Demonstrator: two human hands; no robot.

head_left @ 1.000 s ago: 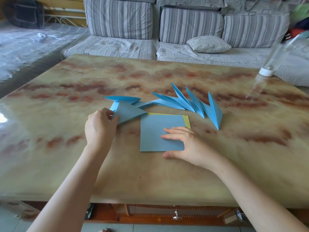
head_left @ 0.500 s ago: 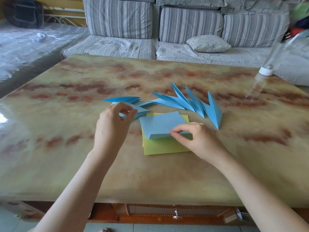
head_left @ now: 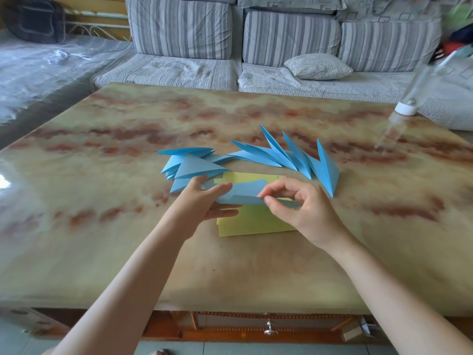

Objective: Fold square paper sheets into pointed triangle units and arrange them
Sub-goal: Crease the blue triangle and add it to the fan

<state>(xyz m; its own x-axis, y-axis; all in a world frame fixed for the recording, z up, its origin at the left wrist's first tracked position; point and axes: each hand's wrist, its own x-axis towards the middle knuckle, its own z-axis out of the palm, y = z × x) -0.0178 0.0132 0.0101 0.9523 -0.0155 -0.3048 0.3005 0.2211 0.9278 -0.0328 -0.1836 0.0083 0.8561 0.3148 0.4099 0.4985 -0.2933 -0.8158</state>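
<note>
**Next fold starting**

Has lifted sheet (head_left: pixel 245 194) off stack (head_left: pixel 252 224) (flat a second ago), just above it. Pinches one end in left hand (head_left: pixel 202 201), thumb over, fingers under; other between right hand (head_left: pixel 300 208) thumb and forefinger. Several units (head_left: pixel 281 157) fanned behind; stack unfolded.

Matt and smooth, that square blue paper sheet (head_left: pixel 245 192), and the same dull finish shows on the flat yellow paper sheets (head_left: pixel 256 221) and the crisp-creased folded blue paper triangles (head_left: pixel 325 170). The marble-patterned tabletop (head_left: pixel 281 265) gleams, glossy and slick. Behind it the striped grey cloth sofa (head_left: pixel 179 29) looks coarse-woven, and below, a shiny metal knob (head_left: pixel 268 330) sits on a varnished wooden drawer (head_left: pixel 230 334).
</note>
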